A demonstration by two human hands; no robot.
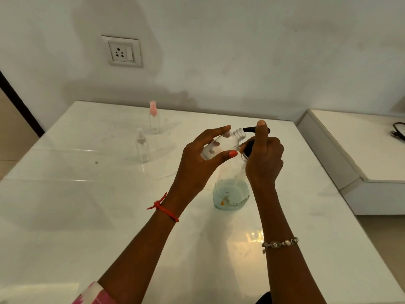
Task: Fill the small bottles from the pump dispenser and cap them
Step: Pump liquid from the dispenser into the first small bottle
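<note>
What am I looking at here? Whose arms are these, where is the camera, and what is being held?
There is no machine here. These are a person's two bare arms, seen in one picture from a camera worn on the head and looking down at a white table. The left hand grips a small uncapped bottle, tilted so its mouth meets the black spout of the dispenser. The right hand holds the dispenser's neck, one finger on the pump top. The dispenser stands on the table with a little pale liquid at its bottom. At far left stand a pink-capped bottle and a clear-capped bottle.
</note>
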